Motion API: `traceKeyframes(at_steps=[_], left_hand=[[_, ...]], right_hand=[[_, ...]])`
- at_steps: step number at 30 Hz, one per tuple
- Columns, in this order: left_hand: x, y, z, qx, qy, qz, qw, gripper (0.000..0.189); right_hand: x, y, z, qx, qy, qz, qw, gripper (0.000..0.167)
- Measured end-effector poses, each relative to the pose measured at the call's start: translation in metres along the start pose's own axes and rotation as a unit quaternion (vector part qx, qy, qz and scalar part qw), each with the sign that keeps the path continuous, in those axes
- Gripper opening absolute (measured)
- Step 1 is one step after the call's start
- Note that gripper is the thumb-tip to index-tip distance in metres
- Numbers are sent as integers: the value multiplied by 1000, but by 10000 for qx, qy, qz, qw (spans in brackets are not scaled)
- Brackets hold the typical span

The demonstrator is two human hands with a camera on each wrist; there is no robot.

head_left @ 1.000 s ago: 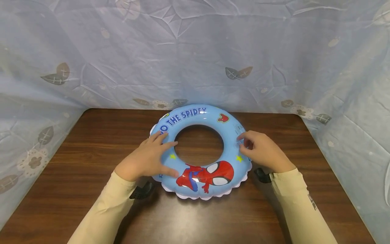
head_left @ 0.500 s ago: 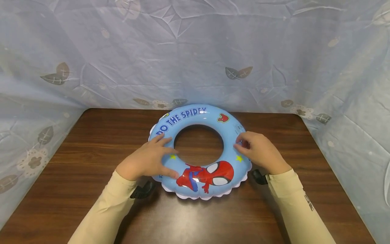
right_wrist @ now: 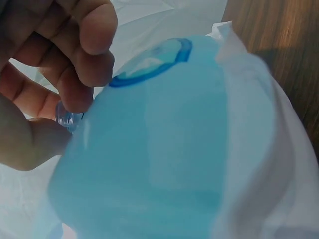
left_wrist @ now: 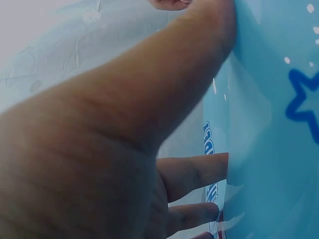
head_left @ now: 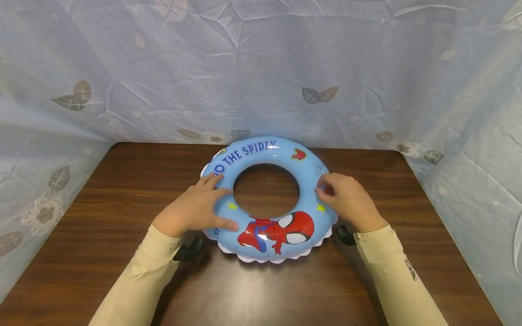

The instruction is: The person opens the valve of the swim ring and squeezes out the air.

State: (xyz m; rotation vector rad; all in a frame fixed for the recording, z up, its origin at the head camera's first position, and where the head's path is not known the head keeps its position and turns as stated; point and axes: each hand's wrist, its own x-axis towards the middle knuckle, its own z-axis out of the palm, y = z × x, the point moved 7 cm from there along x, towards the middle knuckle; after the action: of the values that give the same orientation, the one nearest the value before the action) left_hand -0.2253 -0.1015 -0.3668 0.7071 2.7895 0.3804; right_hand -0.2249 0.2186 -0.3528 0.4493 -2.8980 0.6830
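Observation:
A blue inflatable swim ring (head_left: pixel 308 179) lies on the wooden table, printed with a red masked cartoon figure, yellow stars and lettering. Its edge has a white scalloped frill. On the ring's left side rests my left hand (head_left: pixel 189 209), fingers spread and thumb toward the figure. The left wrist view shows those fingertips against the blue vinyl (left_wrist: pixel 264 164). My right hand (head_left: pixel 351 202) is at the ring's right side. In the right wrist view, its thumb and fingers pinch a small clear valve (right_wrist: pixel 69 118) standing up from the vinyl; the fingers partly cover it.
The brown table (head_left: pixel 122 190) extends around the ring on both sides and in front. A pale patterned curtain (head_left: pixel 261 68) hangs behind the table and along its sides. Dark wrist devices, such as the left one (head_left: pixel 189 250), sit under the cuffs.
My right thumb and fingers have come closer together at the valve, and that hand has shifted slightly left. My left fingers have moved a little on the ring, which stays in place.

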Motion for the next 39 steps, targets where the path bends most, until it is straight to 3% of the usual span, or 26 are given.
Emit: traceKeyframes(at_steps=[16,25,33,39], left_hand=[[0,2,2,51,20,29,10000,93],[-1,2,1,-8,-11,-24,10000,93],[-1,4,1,-7,-44,-66,10000,93],[-1,5,2,34,-85,-84,9999,92]], right_hand=[[-1,-2,-2,-141,517,-170,9984,4],[0,4,0,69,440,105,9990,6],[0,24,-2,978,348,807,9913,12],[2,30,-2,753,362,765,9936,18]])
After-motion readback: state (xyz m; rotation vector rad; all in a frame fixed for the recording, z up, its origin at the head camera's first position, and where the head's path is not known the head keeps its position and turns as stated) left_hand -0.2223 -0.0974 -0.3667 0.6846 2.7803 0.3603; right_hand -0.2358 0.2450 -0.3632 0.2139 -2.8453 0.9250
